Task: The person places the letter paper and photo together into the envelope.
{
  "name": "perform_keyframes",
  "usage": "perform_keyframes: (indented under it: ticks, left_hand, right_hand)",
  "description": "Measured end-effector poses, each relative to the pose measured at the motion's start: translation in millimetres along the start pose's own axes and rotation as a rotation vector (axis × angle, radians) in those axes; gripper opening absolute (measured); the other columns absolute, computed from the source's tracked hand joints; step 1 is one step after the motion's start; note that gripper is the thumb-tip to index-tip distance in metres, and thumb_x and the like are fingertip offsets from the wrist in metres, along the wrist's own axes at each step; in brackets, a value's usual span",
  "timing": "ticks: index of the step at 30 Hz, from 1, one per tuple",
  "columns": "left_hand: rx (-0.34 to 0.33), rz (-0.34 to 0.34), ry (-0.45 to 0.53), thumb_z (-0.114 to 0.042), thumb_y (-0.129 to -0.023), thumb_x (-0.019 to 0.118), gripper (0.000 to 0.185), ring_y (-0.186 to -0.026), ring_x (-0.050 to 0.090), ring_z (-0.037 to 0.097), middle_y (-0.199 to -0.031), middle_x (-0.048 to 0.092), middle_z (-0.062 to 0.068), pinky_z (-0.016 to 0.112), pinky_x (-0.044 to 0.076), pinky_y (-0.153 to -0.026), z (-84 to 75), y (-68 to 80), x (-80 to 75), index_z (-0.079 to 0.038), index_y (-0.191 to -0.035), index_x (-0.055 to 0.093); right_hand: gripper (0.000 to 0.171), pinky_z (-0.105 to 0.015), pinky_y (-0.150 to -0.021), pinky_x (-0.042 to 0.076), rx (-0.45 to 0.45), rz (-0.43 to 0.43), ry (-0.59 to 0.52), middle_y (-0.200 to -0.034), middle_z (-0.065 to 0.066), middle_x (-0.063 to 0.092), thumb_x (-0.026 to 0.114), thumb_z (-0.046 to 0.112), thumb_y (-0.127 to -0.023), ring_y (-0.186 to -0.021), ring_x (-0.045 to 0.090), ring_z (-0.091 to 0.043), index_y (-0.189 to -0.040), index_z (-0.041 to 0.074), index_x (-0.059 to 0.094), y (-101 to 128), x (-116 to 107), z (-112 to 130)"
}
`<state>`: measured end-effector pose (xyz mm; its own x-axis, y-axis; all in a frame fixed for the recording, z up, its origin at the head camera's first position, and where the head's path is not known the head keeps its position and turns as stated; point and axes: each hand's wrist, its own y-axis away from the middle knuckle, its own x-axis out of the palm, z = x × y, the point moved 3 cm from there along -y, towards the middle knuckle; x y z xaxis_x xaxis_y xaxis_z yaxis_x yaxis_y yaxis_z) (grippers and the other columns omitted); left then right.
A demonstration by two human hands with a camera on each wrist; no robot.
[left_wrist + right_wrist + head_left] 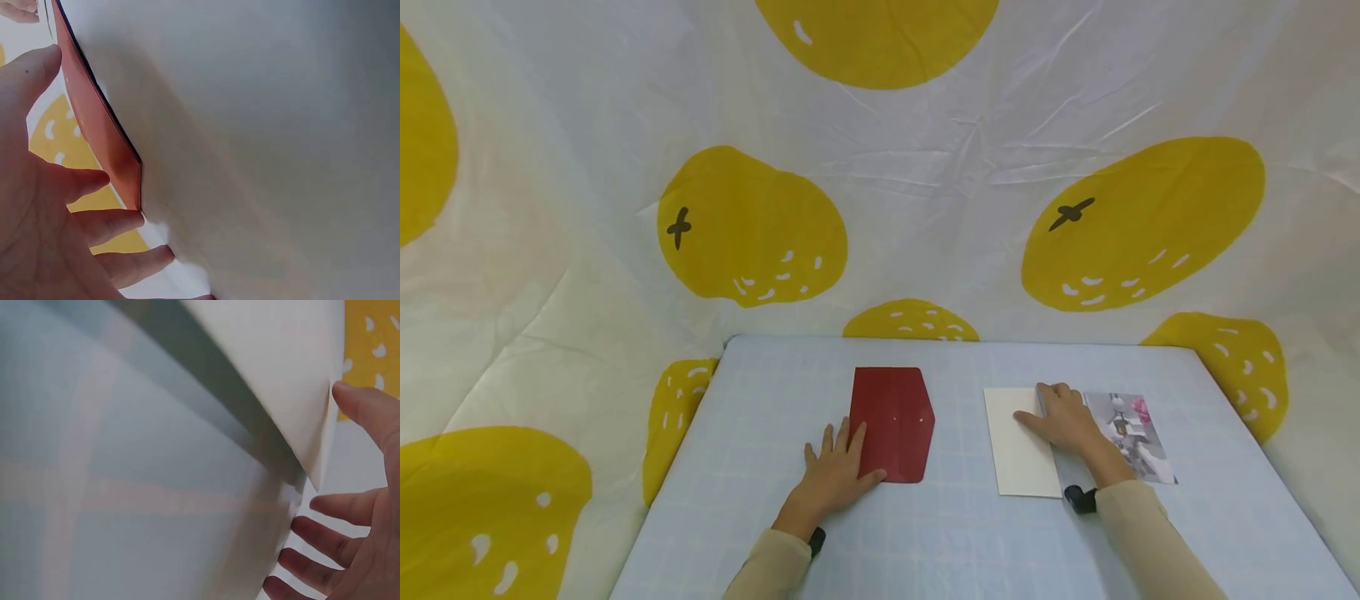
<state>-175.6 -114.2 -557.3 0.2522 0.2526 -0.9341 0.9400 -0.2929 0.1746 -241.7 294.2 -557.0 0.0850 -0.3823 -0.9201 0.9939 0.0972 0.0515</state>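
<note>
I observed the left hand (833,478) lying flat, fingers straight, on the desk (955,533), touching the red envelope's (892,423) lower left edge. The right hand (1066,419) pressed flat, fingers extended, on the open white card (1021,454), well apart to the right.

We face a white fabric backdrop (925,183) printed with large yellow fruit shapes (752,229), creased and draped round three sides, before us a table (970,533) under a pale blue cloth with a faint grid, soft even light.

Card (1026,446) partly under right hand (1067,421)
</note>
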Motion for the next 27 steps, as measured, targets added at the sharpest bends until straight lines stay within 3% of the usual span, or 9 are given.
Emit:
perform_keyframes:
  ticks: [15,27]
  left_hand:
    - [-0.004,-0.003,-0.019,-0.056,-0.092,0.063,0.087,-0.144,0.017,0.051,-0.163,0.021,0.018,0.078,0.016,-0.103,-1.4,-2.1,1.1,-0.010,-0.157,0.030]
    - [-0.009,-0.005,-0.013,-0.055,-0.090,0.066,0.086,-0.144,0.019,0.051,-0.161,0.025,0.018,0.078,0.018,-0.102,-4.4,0.9,-1.3,-0.008,-0.156,0.034]
  right_hand:
    - [0.081,-0.069,-0.091,0.038,0.010,-0.004,0.018,-0.132,-0.037,0.044,0.073,0.048,-0.087,-0.117,0.041,-0.054,-0.139,-0.008,0.045,-6.6,5.2,-5.0]
    - [0.075,-0.067,-0.088,0.040,0.040,-0.016,-0.053,-0.127,-0.035,0.047,0.077,0.040,-0.086,-0.113,0.042,-0.052,-0.135,-0.006,0.046,-6.0,2.5,-2.2]
